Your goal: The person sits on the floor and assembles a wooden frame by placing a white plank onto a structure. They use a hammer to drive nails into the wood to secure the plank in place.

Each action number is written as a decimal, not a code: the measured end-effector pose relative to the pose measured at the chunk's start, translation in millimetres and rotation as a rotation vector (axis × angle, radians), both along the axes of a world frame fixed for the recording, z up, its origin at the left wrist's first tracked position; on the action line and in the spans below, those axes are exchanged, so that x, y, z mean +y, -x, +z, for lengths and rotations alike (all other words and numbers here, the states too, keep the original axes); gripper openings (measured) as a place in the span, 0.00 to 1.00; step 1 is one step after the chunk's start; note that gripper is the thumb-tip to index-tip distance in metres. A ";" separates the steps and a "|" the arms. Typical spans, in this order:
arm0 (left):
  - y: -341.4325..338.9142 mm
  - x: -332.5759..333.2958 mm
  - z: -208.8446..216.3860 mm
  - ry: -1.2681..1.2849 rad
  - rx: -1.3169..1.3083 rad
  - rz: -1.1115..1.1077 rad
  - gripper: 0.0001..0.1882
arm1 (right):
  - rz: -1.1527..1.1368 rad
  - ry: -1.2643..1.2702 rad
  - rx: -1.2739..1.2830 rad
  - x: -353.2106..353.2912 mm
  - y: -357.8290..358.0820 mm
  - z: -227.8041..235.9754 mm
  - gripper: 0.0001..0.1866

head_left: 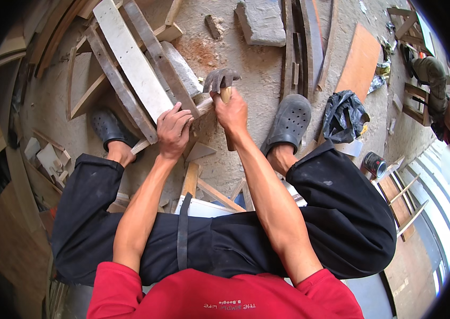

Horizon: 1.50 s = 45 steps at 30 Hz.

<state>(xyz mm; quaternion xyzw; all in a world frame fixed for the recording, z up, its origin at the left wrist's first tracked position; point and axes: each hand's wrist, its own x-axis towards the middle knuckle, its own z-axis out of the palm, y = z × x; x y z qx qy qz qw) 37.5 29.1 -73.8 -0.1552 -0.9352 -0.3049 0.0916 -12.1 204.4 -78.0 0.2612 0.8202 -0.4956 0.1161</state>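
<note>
My right hand (231,112) is wrapped round the wooden handle of a claw hammer (222,80), whose dark metal head points up and away from me. Just left of it, my left hand (174,130) rests on the near end of a wooden frame, fingers together over the edge. A white board (132,56) runs lengthwise between two worn, dark-edged planks (118,82) of that frame. Whether the left fingers hold anything small, such as a nail, I cannot make out. A short wooden piece (203,106) sticks out of the frame's end beside the hammer.
A concrete block (261,22) lies ahead, with long planks (302,48) and an orange-brown panel (357,61) to its right. On the right are a black plastic bag (344,116) and a tin can (374,165). Wood offcuts (211,186) lie between my legs. Another person (432,85) is at far right.
</note>
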 end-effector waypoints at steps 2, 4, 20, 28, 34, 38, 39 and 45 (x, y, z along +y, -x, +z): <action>2.9 -1.0 1.2 0.026 0.032 -0.006 0.08 | 0.022 -0.002 -0.021 0.3 0.2 1.3 0.18; 3.5 -0.3 2.2 0.049 0.048 -0.001 0.07 | 0.042 -0.009 -0.050 0.5 1.1 1.9 0.17; -2.1 -9.4 -7.1 0.026 0.132 0.036 0.06 | 0.313 0.192 -0.061 -12.6 -40.5 81.5 0.16; -1.8 -10.1 -16.7 0.062 0.202 0.046 0.05 | 0.517 -0.010 -0.019 -28.5 -64.2 106.1 0.10; -3.4 -11.6 -17.7 0.038 0.207 0.044 0.04 | 0.519 0.028 0.006 -32.7 -62.4 113.6 0.12; -1.6 -12.1 -22.8 0.031 0.225 0.043 0.04 | 0.537 -0.070 0.073 -31.7 -64.2 98.4 0.17; -0.6 -12.1 -24.7 0.036 0.233 0.042 0.04 | 0.551 -0.090 0.076 -30.2 -63.1 97.5 0.17; -1.1 -9.8 -18.5 0.042 0.192 0.039 0.04 | 0.572 -0.137 0.068 -31.7 -70.9 92.3 0.14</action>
